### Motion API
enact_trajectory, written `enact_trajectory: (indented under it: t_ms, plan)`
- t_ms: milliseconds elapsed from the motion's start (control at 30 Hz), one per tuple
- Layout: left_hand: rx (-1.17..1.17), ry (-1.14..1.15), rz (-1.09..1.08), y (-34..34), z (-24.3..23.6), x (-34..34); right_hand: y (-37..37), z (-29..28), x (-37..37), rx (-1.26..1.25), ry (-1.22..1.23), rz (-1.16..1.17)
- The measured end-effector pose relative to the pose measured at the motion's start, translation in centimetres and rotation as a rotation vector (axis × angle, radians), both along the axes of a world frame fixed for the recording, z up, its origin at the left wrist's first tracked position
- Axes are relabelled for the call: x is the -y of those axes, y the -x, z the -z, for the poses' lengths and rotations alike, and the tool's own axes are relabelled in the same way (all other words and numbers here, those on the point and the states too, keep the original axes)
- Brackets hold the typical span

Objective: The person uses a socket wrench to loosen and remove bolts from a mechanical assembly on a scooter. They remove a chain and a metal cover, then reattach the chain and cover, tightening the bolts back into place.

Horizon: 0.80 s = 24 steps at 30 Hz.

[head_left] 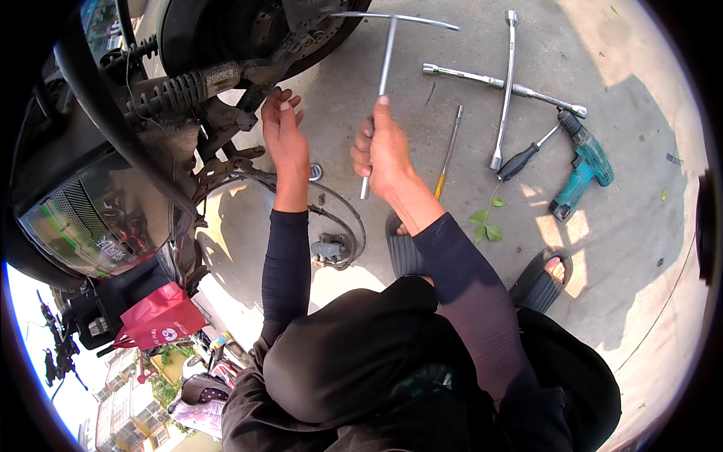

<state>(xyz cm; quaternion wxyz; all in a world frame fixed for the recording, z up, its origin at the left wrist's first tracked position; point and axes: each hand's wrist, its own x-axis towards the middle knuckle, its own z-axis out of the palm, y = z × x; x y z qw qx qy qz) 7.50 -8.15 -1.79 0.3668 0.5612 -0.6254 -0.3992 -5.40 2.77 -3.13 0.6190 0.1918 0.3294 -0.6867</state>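
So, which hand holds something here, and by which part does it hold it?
The right hand grips the T-handle wrench low on its long shaft. The left hand holds nothing.

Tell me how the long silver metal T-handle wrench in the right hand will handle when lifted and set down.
The long silver metal T-handle wrench looks rigid, so it likely won't flex. All steel, probably heavy for its slimness. Its round shaft could roll on the concrete floor, though the crossbar should stop it.

Cross wrench lies right of T-wrench, drill beside it.
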Motion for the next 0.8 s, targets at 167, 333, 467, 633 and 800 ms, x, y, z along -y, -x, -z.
enact_trajectory:
  t_ms: [167, 333, 467, 633, 800]
  plan:
    - [0.026, 0.027, 0.047, 0.0, -0.1, 0.1, 0.4, -0.2, -0.4, -0.144, 0.034, -0.087]
    - [0.0, -0.032, 0.006, 0.5, 0.7, -0.5, -1.6, 1.4, -0.4, -0.065, -0.048, -0.173]
    - [0.047, 0.051, 0.058, 0.8, 0.3, 1.1, 0.6, 1.2, -1.2, -0.136, -0.039, -0.061]
    - [-0.143, -0.104, 0.044, 3.7, 1.3, 1.7, -2.9, 3.1, 0.2, -0.358, -0.065, -0.313]
    - [-0.807, -0.443, -0.055, 4.9, 2.3, 4.5, 0.6, 3.4, -3.7, -0.272, -0.131, -0.161]
